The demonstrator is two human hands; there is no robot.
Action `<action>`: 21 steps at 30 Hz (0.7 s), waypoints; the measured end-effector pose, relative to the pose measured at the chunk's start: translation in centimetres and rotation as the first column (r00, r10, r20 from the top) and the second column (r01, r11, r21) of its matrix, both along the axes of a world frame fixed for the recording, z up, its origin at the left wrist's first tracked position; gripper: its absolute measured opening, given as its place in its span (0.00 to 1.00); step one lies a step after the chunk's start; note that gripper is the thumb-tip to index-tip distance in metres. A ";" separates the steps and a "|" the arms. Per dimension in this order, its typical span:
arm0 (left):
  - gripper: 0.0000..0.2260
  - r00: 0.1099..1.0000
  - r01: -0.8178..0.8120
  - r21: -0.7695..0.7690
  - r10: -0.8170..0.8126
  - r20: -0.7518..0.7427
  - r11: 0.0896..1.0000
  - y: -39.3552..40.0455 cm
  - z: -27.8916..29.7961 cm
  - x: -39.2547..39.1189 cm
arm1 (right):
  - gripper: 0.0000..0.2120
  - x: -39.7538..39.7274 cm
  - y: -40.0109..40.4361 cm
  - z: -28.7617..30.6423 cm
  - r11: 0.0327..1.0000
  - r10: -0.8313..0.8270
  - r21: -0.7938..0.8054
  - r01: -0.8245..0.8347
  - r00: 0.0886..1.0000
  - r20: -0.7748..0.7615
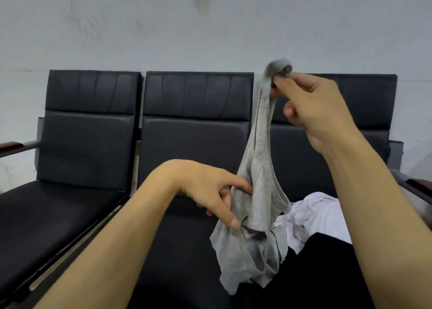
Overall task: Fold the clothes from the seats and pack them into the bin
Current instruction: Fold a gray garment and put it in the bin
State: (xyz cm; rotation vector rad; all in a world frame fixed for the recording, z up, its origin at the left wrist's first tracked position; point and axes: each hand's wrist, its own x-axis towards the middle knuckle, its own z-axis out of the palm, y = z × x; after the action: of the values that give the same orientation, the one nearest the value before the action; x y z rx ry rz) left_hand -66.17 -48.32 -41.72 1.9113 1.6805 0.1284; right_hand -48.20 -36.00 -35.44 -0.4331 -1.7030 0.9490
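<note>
A: While the right hand (311,112) is pinching the top of the grey garment (254,192) between thumb and forefinger, where is the cloth hanging?

B: Above the middle seat (182,250), near its right edge, draping down.

A: Left hand (210,192)?

B: Its grip is closing loosely on the garment's mid-section. White clothes (320,213) and black cloth (327,262) are lying on the right seat.
</note>
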 end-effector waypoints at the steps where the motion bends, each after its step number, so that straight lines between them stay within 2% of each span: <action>1: 0.31 1.000 0.012 -0.016 -0.012 -0.011 1.000 0.3 -0.3 0.2 | 0.09 0.1 0.1 0.0 1.000 -0.001 0.001 0.001 1.000 0.000; 6: 0.14 0.995 0.069 -0.160 -0.081 -0.065 0.985 0.6 -1.1 0.7 | 0.07 0.7 0.7 -0.3 1.000 -0.014 0.016 0.014 1.000 0.015; 10: 0.07 0.996 0.067 -0.133 -0.073 -0.047 0.989 0.0 -0.5 -0.7 | 0.07 1.2 1.4 -0.5 0.999 -0.036 -0.009 0.036 0.999 0.041; 12: 0.05 0.998 0.063 -0.100 -0.062 0.015 0.993 -0.3 -0.2 -1.3 | 0.08 1.3 1.7 -0.6 0.999 -0.037 -0.016 0.038 0.998 0.059; 14: 0.07 0.996 0.046 -0.076 -0.040 0.077 0.996 -0.3 -0.2 -1.3 | 0.08 1.3 1.8 -0.8 0.999 -0.042 -0.016 0.044 0.997 0.069; 17: 0.25 0.996 0.041 -0.087 -0.034 0.086 0.995 0.5 -1.0 -0.1 | 0.09 1.2 1.8 -0.8 0.999 -0.040 -0.010 0.040 0.997 0.072; 18: 0.27 0.995 0.058 -0.086 -0.050 0.090 0.995 0.9 -1.5 0.5 | 0.09 1.2 1.8 -0.8 0.999 -0.039 -0.007 0.039 0.996 0.077; 19: 0.26 0.993 0.084 -0.080 -0.077 0.086 0.993 1.3 -2.0 1.3 | 0.10 1.2 1.7 -0.8 0.999 -0.037 -0.004 0.038 0.996 0.083; 21: 0.14 0.989 0.137 -0.109 -0.130 0.066 0.985 2.2 -3.1 2.8 | 0.09 1.3 1.7 -0.9 0.999 -0.035 -0.002 0.035 0.996 0.088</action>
State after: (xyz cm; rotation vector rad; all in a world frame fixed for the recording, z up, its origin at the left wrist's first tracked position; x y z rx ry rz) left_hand -63.37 -46.12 -44.83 1.9096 1.4846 0.0358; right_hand -46.93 -34.31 -36.33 -0.5120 -1.7673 0.9199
